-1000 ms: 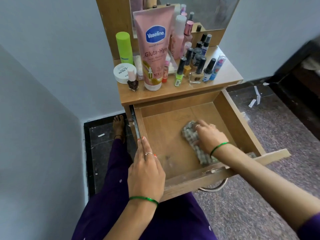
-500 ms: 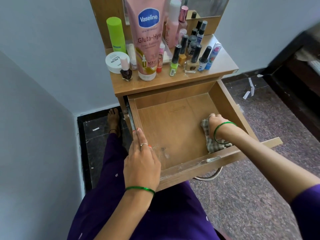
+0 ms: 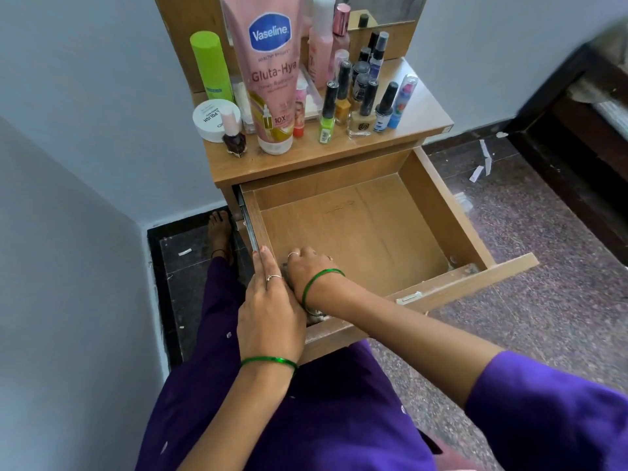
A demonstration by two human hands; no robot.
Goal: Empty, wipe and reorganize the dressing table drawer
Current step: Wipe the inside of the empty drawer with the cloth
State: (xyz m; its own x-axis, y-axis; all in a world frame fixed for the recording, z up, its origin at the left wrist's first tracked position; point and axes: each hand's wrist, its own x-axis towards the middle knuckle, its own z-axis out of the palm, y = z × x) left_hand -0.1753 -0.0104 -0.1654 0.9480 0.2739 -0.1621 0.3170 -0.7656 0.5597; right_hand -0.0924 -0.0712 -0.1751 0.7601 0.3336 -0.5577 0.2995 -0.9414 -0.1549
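While steadying, left hand (image 3: pixel 272 314) on drawer (image 3: pixel 438 212).

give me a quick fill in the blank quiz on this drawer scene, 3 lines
1. The drawer is pulled ____.
2. The big pink tube reads ____.
3. The right hand is in the drawer's near-____ corner, beside the left hand on the drawer's side wall.

Missing words: open; Vaseline; left
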